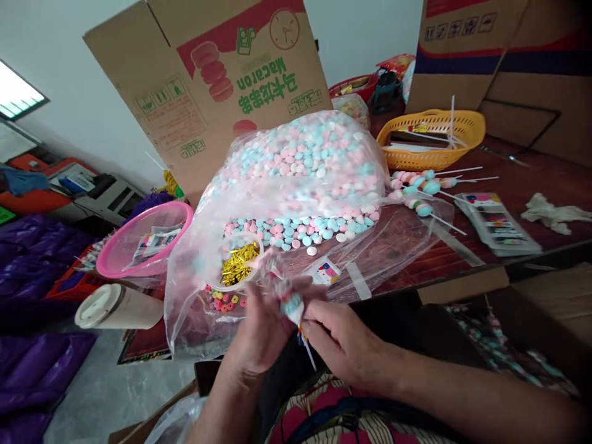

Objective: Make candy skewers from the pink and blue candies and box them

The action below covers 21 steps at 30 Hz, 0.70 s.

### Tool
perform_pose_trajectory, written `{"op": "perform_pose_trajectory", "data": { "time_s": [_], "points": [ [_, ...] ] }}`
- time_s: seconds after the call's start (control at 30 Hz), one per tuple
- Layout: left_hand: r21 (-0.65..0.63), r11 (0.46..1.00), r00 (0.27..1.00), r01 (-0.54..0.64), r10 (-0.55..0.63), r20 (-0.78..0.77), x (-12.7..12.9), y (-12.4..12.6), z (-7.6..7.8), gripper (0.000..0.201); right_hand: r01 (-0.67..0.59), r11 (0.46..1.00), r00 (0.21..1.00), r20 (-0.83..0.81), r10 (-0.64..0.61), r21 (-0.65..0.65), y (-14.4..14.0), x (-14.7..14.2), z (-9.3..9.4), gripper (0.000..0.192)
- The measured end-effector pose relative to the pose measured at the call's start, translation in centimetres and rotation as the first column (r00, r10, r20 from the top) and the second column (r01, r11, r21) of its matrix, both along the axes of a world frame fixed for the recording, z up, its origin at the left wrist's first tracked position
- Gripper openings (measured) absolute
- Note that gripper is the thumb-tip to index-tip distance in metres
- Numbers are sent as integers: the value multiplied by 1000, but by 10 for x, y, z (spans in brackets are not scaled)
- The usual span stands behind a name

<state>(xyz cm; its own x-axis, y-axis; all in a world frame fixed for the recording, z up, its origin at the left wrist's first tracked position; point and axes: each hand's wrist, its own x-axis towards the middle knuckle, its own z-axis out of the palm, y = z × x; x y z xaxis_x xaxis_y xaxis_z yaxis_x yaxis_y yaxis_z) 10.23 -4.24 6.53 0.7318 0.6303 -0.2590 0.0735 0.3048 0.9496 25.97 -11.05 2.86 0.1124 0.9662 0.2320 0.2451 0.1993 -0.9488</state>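
Observation:
A marshmallow candy skewer in a clear wrapper, with a white stick, is between my two hands. My left hand holds it around the wrapped candies, with the thumb up on one side and the other fingers behind, partly hidden. My right hand pinches the wrapper's gathered neck, where a gold and blue twist tie shows above the stick. Just beyond my left hand, a round white tub holds many gold twist ties. Small ring candies lie beside it.
A large clear bag of pastel candies covers the table's middle. Finished-looking skewers lie right, near a yellow basket and a stack of printed cards. A pink basket and lidded paper cup stand left. Cardboard boxes rise behind.

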Motion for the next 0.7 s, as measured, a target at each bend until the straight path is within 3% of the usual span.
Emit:
{"op": "perform_pose_trajectory", "data": {
  "time_s": [0.07, 0.13, 0.2, 0.3, 0.37, 0.43, 0.5, 0.57, 0.63, 0.7],
  "points": [
    [-92, 988, 974, -122, 136, 180, 5, -3, -6, 83, -120, 990, 982, -158, 108, -71, 2, -6, 0, 24],
    [-141, 969, 927, -203, 237, 290, 4, -1, -11, 80, -105, 977, 946, -323, 40, -186, 6, -6, -1, 24],
    [-105, 970, 945, -221, 239, 224, 0, 0, -17, 74, -46, 974, 939, -343, -34, -223, 8, -2, -2, 24],
    [-130, 987, 995, -97, 94, -25, -1, -5, -30, 60, 19, 1000, 1000, -5, -19, 14, 3, -1, -4, 23],
    [-211, 977, 997, -31, 16, -73, 2, -13, -37, 52, 5, 983, 959, 277, -56, 182, -2, -5, -6, 21],
    [-246, 969, 999, -16, 5, -46, 7, -18, -39, 48, -12, 972, 897, 432, -92, 233, -6, -8, -8, 21],
    [-205, 979, 998, -5, -7, -59, 8, -19, -36, 43, -23, 985, 881, 470, -60, 169, -7, -3, -7, 23],
    [-154, 986, 986, 61, -83, -143, 6, -15, -29, 39, -93, 995, 905, 418, 76, 22, -8, 11, -5, 23],
    [-114, 972, 947, 208, -229, -225, 4, -9, -21, 37, -201, 971, 924, 305, 231, -126, -11, 33, -5, 26],
    [5, 931, 896, 365, -350, -275, 7, -4, -14, 32, -178, 970, 951, 226, 213, -167, -15, 60, -7, 30]
  ]
}}
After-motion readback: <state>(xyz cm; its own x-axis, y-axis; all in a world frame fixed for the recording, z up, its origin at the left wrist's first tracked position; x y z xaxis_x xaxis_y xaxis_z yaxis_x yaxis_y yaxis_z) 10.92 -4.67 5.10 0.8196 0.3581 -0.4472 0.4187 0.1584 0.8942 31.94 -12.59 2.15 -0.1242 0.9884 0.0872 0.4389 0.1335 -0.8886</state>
